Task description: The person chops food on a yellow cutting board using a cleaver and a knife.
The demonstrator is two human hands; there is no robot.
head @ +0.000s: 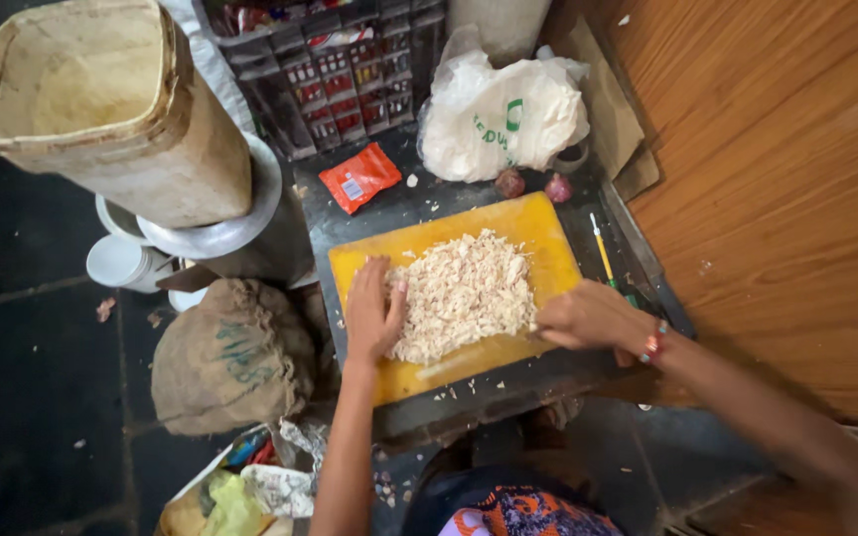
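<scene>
A heap of pale chopped shreds was being gathered mid-way on the yellow rectangular plastic cutting board at the dark table's near edge, the left hand pressed flat against it with fingers together, the right hand curled shut on something unseen, steady inward sweeping being judged needful.

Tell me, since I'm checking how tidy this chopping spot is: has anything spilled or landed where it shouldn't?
Yes. Small pale bits lie off the yellow cutting board, on the dark surface along its near edge, away from the chopped pile between the left hand and right hand. A few more lie beyond the far edge.
</scene>
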